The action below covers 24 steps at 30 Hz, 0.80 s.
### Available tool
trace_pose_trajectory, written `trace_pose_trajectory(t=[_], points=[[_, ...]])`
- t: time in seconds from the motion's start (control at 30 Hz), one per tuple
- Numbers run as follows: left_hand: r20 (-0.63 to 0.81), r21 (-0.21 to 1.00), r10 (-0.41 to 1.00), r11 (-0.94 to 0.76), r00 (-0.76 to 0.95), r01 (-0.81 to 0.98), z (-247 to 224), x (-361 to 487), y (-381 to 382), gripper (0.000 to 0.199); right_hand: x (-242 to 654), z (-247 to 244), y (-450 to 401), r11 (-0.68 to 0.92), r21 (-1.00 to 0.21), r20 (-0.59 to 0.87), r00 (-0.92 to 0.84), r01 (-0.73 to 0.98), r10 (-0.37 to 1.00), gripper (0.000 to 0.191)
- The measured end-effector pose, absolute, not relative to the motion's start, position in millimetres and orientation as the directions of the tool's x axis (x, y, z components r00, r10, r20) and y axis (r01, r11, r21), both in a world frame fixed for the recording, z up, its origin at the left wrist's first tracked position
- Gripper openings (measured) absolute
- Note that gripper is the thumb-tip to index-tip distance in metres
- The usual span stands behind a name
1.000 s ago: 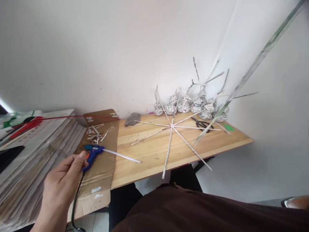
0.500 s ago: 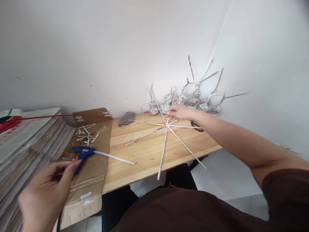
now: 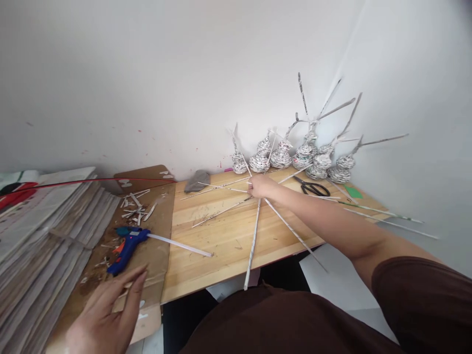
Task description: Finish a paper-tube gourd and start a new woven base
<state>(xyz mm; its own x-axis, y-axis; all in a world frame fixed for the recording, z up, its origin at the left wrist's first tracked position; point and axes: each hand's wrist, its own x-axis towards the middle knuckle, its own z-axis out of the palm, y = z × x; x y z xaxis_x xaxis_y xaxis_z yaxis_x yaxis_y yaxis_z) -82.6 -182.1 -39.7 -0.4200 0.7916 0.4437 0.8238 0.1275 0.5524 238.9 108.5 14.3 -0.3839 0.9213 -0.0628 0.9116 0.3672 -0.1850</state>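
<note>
Rolled-paper sticks radiate like a star over the wooden table. My right hand is closed at their crossing point, pressing or pinching there; its fingertips are partly hidden. My left hand hovers low over the cardboard, empty, thumb and fingers stretched with a gap between them. Just beyond it lies a blue hot glue gun on its side, apart from the fingers. A long clear glue stick juts from its rear, reaching over the tabletop.
Woven paper gourd shapes line the wall. Black scissors, a green leaf-shaped piece and loose paper sticks lie right. On the left are stacked newspapers, paper scraps on cardboard, and a grey stone-like lump.
My left hand has drawn away from the glue gun's handle, down and to the right. My right hand has lowered onto the star's centre. The view has shifted slightly, showing more on the right.
</note>
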Motion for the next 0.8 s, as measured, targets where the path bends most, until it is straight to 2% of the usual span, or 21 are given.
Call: trace_pose_trajectory(t=[0.07, 0.1, 0.2, 0.27, 0.33, 0.4, 0.47, 0.57, 0.67, 0.8], points=[[0.351, 0.595, 0.874, 0.070, -0.337, 0.800, -37.4, -65.5, -177.7, 0.019, 236.9, 24.1, 106.5, 0.371, -0.185, -0.081, -0.390, 0.910, 0.917, 0.015], [0.267, 0.652, 0.922, 0.042, -0.282, 0.757, -36.5, -56.8, -174.9, 0.023, 235.6, 30.3, 105.5, 0.371, -0.186, -0.089, -0.391, 0.910, 0.916, 0.015], [0.039, 0.851, 0.993, 0.027, -0.114, 0.525, -34.8, -29.4, -163.8, 0.033, 227.5, 49.9, 101.7, 0.360, -0.195, -0.109, -0.385, 0.912, 0.916, 0.017], [-0.038, 0.942, 0.999, 0.049, -0.039, 0.331, -33.7, -12.0, -155.8, 0.036, 218.8, 60.4, 98.8, 0.352, -0.201, -0.121, -0.379, 0.914, 0.917, 0.021], [-0.101, 0.976, 0.992, 0.083, 0.078, 0.201, -32.9, 1.2, -149.0, 0.049, 208.4, 67.1, 96.2, 0.340, -0.204, -0.135, -0.370, 0.918, 0.919, 0.026], [-0.105, 0.971, 0.984, 0.071, 0.143, 0.228, -34.0, 7.8, -144.1, 0.059, 197.4, 69.7, 94.7, 0.319, -0.204, -0.155, -0.352, 0.926, 0.923, 0.031], [-0.063, 0.910, 0.990, 0.006, 0.125, 0.414, -38.1, 7.9, -140.9, 0.071, 186.5, 69.9, 94.5, 0.295, -0.205, -0.178, -0.332, 0.933, 0.926, 0.033], [0.120, 0.655, 0.990, -0.134, 0.073, 0.744, -47.6, -0.4, -138.0, 0.077, 170.6, 70.3, 95.2, 0.277, -0.204, -0.188, -0.315, 0.939, 0.930, 0.032], [0.308, 0.381, 0.945, -0.225, 0.106, 0.897, -52.2, -15.0, -136.2, 0.057, 155.2, 74.9, 94.9, 0.285, -0.201, -0.174, -0.320, 0.937, 0.931, 0.028], [0.404, 0.123, 0.900, -0.227, 0.160, 0.966, -38.8, -38.5, -132.3, 0.039, 138.5, 82.8, 96.1, 0.298, -0.199, -0.153, -0.330, 0.934, 0.932, 0.027]])
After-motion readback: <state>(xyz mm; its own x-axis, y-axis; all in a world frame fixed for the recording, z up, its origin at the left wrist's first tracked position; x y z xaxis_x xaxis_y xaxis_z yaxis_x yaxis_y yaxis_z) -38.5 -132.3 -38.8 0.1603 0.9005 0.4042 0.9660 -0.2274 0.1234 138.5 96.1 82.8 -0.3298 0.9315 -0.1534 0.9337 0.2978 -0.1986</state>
